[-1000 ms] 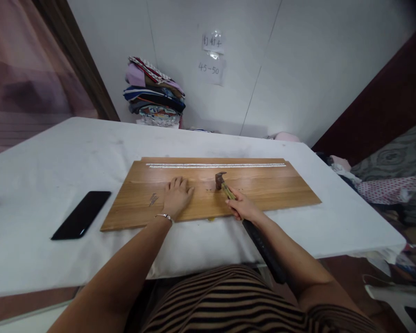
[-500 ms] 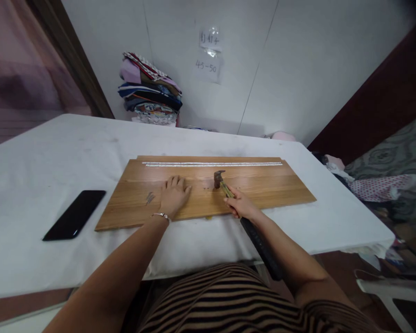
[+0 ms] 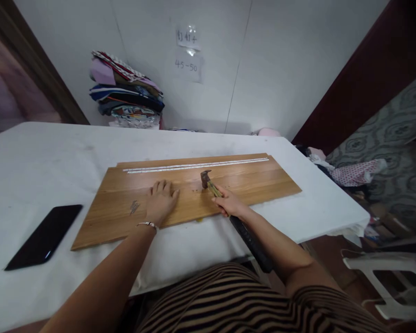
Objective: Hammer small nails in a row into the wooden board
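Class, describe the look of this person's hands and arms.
The left hand and right hand are both gloveless. A silvery bracelet circles the left wrist; none shows on the right. A tan and black striped sleeve covers the right upper arm.

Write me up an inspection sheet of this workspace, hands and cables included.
Surface: table under a white cover.
Work things: wooden board, hammer, loose nails lying on the board.
Clutter: black phone left of the board.
Hands: left hand flat on the board, right hand gripping the hammer.
Cables: nothing clearly seen.
Surroundings: pile of folded cloth, paper signs on the wall.
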### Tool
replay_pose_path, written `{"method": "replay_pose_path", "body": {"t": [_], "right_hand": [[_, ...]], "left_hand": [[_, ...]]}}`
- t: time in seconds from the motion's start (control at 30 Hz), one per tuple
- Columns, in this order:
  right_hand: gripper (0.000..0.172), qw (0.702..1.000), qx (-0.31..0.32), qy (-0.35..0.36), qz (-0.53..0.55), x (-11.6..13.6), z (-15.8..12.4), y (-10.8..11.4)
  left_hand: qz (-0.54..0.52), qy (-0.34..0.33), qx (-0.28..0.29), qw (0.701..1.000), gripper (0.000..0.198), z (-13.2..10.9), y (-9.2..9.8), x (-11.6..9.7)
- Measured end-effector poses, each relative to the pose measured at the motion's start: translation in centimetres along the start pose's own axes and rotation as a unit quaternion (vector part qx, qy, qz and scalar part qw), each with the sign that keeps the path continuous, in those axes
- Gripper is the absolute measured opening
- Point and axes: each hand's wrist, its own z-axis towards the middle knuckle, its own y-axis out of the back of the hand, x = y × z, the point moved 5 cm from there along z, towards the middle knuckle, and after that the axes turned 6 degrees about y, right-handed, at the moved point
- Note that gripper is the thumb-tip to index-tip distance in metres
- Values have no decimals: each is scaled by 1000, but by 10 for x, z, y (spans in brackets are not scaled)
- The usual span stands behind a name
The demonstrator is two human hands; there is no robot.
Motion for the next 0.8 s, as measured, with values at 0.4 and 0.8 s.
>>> {"method": "replay_pose_path", "body": {"t": [0.4, 0.8], "right_hand": [[80, 1000, 8, 0, 5, 4, 0, -2], [86, 1000, 5, -5, -2, 0, 0, 0]], "left_hand": [[2, -3, -11, 1000, 55, -1, 2, -2], [6, 4, -11, 1000, 54, -1, -1, -1]]}}
